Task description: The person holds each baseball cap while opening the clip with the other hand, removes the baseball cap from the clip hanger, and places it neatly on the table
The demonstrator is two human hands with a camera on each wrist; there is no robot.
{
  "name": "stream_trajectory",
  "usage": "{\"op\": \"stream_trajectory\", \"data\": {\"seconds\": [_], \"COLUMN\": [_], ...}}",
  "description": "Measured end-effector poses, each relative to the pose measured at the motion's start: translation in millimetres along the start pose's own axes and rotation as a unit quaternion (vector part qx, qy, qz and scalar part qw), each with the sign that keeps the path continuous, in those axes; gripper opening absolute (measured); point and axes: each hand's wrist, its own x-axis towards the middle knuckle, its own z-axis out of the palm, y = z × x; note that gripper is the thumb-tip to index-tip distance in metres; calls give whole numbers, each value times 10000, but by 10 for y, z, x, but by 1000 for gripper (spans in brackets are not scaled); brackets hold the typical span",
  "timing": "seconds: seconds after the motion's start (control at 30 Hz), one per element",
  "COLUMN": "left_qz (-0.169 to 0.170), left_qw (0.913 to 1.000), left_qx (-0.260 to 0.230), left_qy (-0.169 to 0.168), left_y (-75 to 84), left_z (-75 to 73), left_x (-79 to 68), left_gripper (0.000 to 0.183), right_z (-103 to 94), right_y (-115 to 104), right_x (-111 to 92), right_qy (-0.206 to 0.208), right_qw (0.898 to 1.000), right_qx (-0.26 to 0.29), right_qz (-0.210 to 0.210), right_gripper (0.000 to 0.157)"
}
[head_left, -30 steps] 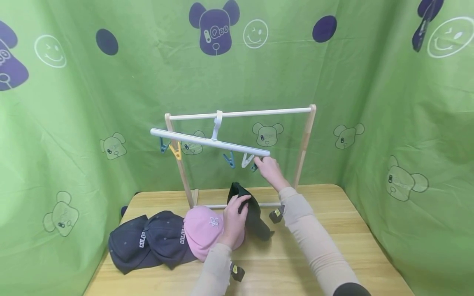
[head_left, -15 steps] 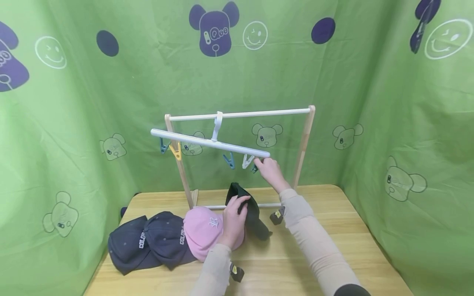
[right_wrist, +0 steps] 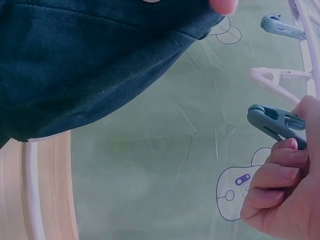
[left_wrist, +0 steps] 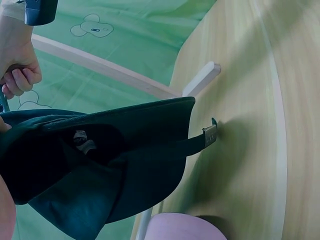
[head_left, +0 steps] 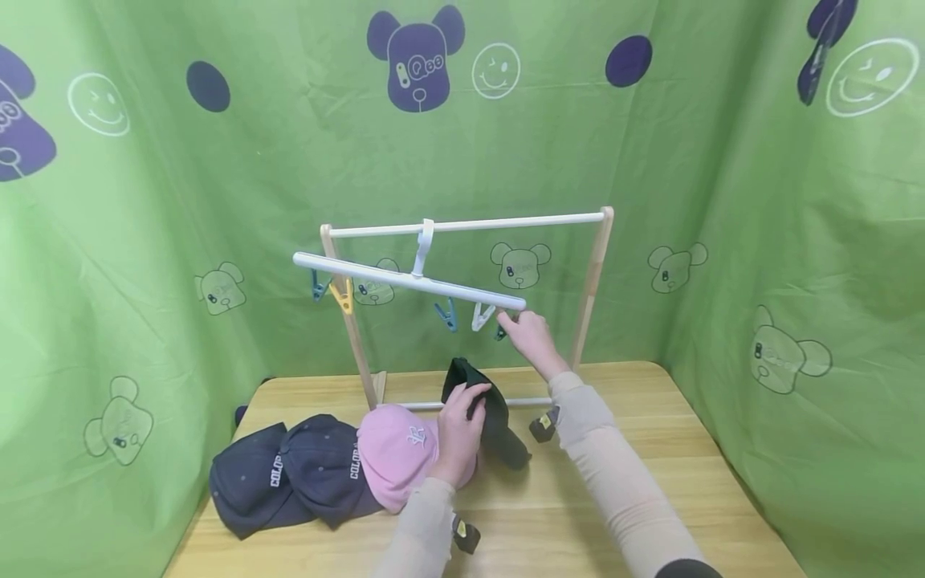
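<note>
My left hand holds a dark green cap by its edge, above the table and beside a pink cap. In the left wrist view the green cap's hollow inside and its strap with a metal buckle show. My right hand pinches a dark green clip at the right end of a white hanger. The hanger tilts down to the right from a rack's top bar. The cap and the green clip are apart, the cap lower.
A white clip, a blue clip, a yellow clip and another blue clip hang from the hanger. Two navy caps lie left of the pink one. The rack's wooden post stands right of the hanger.
My right hand and the green clip have shifted very slightly down and to the right. My left hand and the green cap have hardly moved.
</note>
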Motion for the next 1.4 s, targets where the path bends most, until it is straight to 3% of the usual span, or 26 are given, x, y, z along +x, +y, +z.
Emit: {"op": "stream_trajectory", "data": {"seconds": [0.77, 1.23, 1.4], "left_qz": [0, 148, -12], "left_qw": [9998, 9995, 9997], "left_qx": [73, 58, -82], "left_qy": [183, 264, 237], "left_y": [-31, -78, -75], "left_z": [161, 114, 69], "left_x": [-111, -253, -325], "left_gripper": [29, 28, 27], "right_z": [-137, -227, -251], "right_y": [212, 382, 432], "right_x": [-39, -65, -84], "right_qy": [206, 359, 426], "right_qw": [9996, 9993, 9990], "right_qx": [-81, 62, 101], "right_qz": [200, 124, 125], "right_gripper": [45, 45, 48]}}
